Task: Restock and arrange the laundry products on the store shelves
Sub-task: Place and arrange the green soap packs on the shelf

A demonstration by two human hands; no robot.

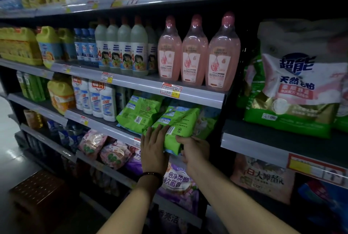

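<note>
A green detergent bag [178, 124] lies tilted on the third shelf [105, 130], its lower end sticking out past the shelf's front rail. My left hand [153, 149] presses flat against the bag's left side. My right hand [194, 149] grips its lower right corner. A second green bag [138, 113] lies just to the left on the same shelf, touching the first. Behind the held bag, more green bags are partly hidden.
Three pink bottles [195, 53] stand on the shelf above. White bottles [96, 100] stand left of the green bags. Pink and purple bags [113, 152] fill the shelf below. A large detergent sack [297, 83] sits on the right unit. A brown crate [39, 190] stands on the floor.
</note>
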